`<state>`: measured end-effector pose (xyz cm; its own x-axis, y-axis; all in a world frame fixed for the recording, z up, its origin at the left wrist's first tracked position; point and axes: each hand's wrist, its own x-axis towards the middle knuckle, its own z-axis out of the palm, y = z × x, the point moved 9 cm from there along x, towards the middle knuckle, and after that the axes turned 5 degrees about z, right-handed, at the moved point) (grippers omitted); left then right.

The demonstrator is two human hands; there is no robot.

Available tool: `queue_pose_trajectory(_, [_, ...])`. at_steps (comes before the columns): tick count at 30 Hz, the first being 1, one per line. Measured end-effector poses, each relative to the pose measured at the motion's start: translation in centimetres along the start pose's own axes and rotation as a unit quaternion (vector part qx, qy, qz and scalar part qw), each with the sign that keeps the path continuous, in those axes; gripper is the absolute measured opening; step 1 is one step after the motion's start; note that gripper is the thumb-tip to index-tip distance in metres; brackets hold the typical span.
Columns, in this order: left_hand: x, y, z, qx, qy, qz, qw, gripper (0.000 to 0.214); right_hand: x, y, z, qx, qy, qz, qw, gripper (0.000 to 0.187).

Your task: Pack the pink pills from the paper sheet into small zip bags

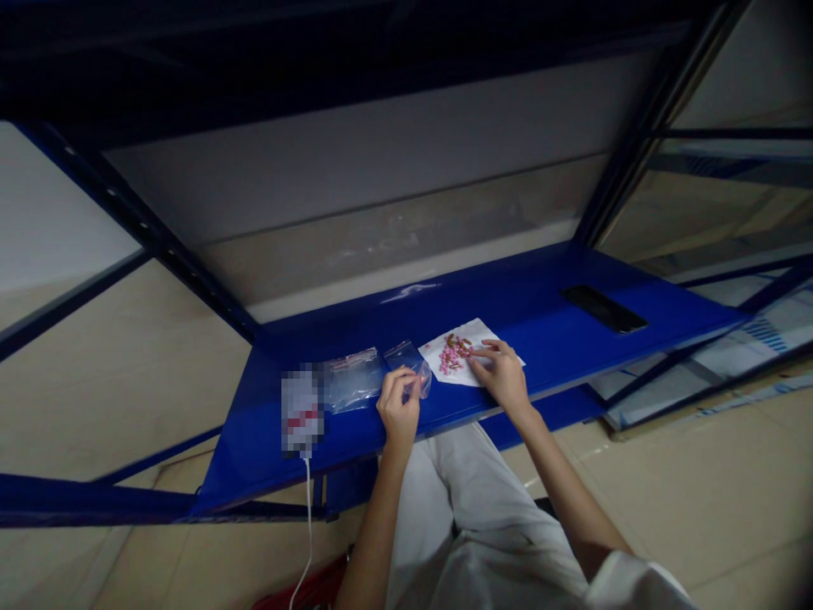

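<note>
My left hand [400,400] is closed in a pinch on a small clear plastic zip bag [424,381], just left of a white sheet of paper [470,378]. On the paper lies a loose pile of small pink and brown pieces [453,354], which look like pills or beads. At the pile's right side, my right hand [501,373] reaches down with its thumb and fingertips bent together. Whatever sits between those fingertips is too small to make out. Flat beside my left hand are more clear zip bags [352,381].
A blurred white device [301,411] with a white cable [309,508] lies at the left of the blue shelf [267,457]. Toward the right end is a black phone [605,308]. Blue metal posts [158,246] frame both sides, and an upper shelf [318,93] hangs overhead.
</note>
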<state>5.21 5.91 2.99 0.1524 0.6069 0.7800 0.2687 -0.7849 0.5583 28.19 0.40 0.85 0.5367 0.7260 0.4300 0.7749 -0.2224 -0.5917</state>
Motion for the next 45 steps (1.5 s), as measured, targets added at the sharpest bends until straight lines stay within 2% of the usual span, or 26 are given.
queue_pose_trajectory(7, [0.0, 0.3, -0.2, 0.000, 0.009, 0.018, 1.000, 0.006, 0.0, 0.1, 0.1, -0.045, 0.036, 0.008, 0.998, 0.019])
queue_pose_trajectory(17, [0.3, 0.8, -0.7, 0.004, 0.030, 0.031, 0.999, 0.004, 0.8, 0.4, -0.4, -0.076, 0.041, 0.013, 0.996, 0.012])
queue_pose_trajectory(20, [0.3, 0.8, -0.8, 0.014, 0.034, 0.020, 0.999, 0.006, 1.0, -0.2, -1.0, -0.026, 0.035, 0.028, 0.999, 0.013])
queue_pose_trajectory(22, [0.3, 0.7, -0.7, 0.020, 0.033, 0.016, 0.999, 0.009, 1.1, -1.5, -1.2, 0.068, 0.009, 0.026, 0.997, 0.015])
queue_pose_trajectory(24, [0.2, 0.6, -0.5, 0.024, 0.025, 0.014, 0.999, 0.010, 1.0, -3.9, -1.1, 0.196, -0.050, -0.004, 0.979, 0.017])
queue_pose_trajectory(26, [0.1, 0.6, -0.3, 0.029, 0.013, 0.017, 0.999, 0.010, 0.6, -6.5, -0.9, 0.268, -0.105, -0.036, 0.957, 0.016])
queue_pose_trajectory(30, [-0.1, 0.9, 0.0, 0.038, -0.007, 0.044, 0.998, 0.010, -0.2, -10.1, -0.6, 0.225, -0.137, -0.108, 0.959, 0.007])
queue_pose_trajectory(33, [-0.2, 1.0, 0.1, 0.037, -0.013, 0.055, 0.998, 0.007, -0.6, -10.9, 0.1, 0.165, -0.134, -0.134, 0.968, 0.003])
queue_pose_trajectory(36, [-0.1, 1.1, 0.0, 0.033, -0.008, 0.055, 0.998, 0.009, -0.8, -11.0, 0.6, 0.146, -0.117, -0.129, 0.974, 0.007])
queue_pose_trajectory(38, [0.1, 1.3, 0.0, 0.040, -0.006, 0.065, 0.997, 0.016, -1.2, -11.2, 1.0, 0.158, -0.123, -0.136, 0.970, 0.010])
queue_pose_trajectory(42, [0.2, 1.9, 0.4, 0.077, -0.026, 0.088, 0.993, 0.027, -2.0, -11.8, 1.8, 0.238, -0.188, -0.154, 0.940, 0.013])
queue_pose_trajectory(45, [0.2, 1.7, 0.4, 0.073, -0.033, 0.074, 0.994, 0.028, -1.7, -10.8, 1.5, 0.306, -0.175, -0.100, 0.931, 0.013])
